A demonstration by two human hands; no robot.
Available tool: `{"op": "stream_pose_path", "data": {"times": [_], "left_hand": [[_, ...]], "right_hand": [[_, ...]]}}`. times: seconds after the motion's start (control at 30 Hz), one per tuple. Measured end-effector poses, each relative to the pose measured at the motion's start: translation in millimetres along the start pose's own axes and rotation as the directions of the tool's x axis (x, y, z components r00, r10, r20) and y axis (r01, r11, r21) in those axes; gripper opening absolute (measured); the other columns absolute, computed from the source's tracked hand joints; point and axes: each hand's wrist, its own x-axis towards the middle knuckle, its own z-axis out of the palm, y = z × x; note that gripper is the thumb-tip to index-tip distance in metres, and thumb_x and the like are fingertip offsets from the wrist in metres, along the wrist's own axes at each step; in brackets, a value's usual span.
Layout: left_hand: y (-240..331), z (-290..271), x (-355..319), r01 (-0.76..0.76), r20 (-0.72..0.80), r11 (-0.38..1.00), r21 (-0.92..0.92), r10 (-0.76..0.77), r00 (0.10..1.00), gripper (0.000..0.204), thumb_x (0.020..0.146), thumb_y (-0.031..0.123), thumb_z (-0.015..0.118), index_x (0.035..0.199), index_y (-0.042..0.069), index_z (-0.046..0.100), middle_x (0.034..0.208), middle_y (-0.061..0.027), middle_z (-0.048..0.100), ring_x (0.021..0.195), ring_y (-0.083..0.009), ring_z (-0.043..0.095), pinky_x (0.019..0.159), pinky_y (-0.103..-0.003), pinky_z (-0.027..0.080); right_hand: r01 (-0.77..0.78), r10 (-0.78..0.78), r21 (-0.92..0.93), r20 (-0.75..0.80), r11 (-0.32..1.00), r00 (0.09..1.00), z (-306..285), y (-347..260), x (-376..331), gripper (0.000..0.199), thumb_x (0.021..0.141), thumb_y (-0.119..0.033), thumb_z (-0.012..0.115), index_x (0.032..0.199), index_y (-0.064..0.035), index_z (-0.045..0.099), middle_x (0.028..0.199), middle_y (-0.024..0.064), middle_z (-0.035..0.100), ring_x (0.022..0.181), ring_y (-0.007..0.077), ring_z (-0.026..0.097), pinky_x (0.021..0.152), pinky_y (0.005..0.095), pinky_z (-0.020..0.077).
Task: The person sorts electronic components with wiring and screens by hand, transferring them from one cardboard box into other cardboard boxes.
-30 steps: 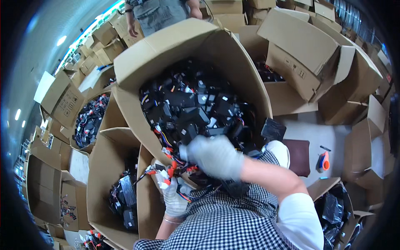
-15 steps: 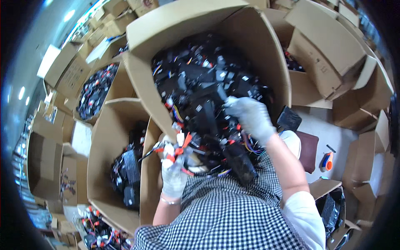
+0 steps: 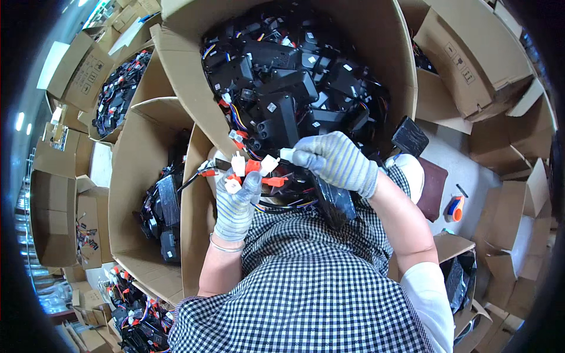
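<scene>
In front of me a big cardboard box holds a heap of black plastic wired units. My left hand, in a striped glove, is closed round a bunch of red and white wire connectors. My right hand, gloved alike, pinches a small pale connector between thumb and fingers, just right of that bunch. Below the right hand, a black unit in shiny wrap rests against my checked apron. Wires run between the bunch and my lap; their ends are partly hidden.
A narrower box with wrapped black units stands at left. Open cartons crowd the right. On the floor at right lie an orange and blue tape roll and a dark red stool seat. More wired parts sit lower left.
My right hand has come down and left from over the heap to beside the left hand, now pinching a pale connector. The left hand keeps its bunch, and the view has shifted slightly.
</scene>
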Motion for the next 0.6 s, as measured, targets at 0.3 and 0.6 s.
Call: {"op": "stream_pose_path", "data": {"times": [0.3,0.6], "left_hand": [[2.6,12.5,-1.8,0.082,0.113,0.935,0.345,-0.128,0.985,0.032,0.078,0.036,0.073,0.080,0.009,0.056,0.064,0.0044,0.047,0.053,-0.0036,0.041,0.046,-0.020,0.029],[-26.8,18.8,-23.2,0.029,0.107,0.919,0.394,-0.077,0.991,0.048,0.078,0.045,0.071,0.098,0.007,0.049,0.077,-0.0010,0.053,0.060,-0.0059,0.047,0.052,-0.021,0.038]], "right_hand": [[0.020,-0.012,-0.011,0.482,1.000,0.876,-29.8,15.2,2.6,0.016,0.076,0.001,0.055,0.086,-0.0033,0.066,0.065,0.0009,0.058,0.062,0.0092,0.052,0.060,0.0261,0.0440],[0.009,-0.093,0.207,0.400,0.978,0.912,-9.5,37.8,1.3,0.013,0.085,-0.011,0.059,0.091,-0.0020,0.065,0.073,0.0039,0.060,0.065,0.0115,0.053,0.063,0.0271,0.0446]]}}
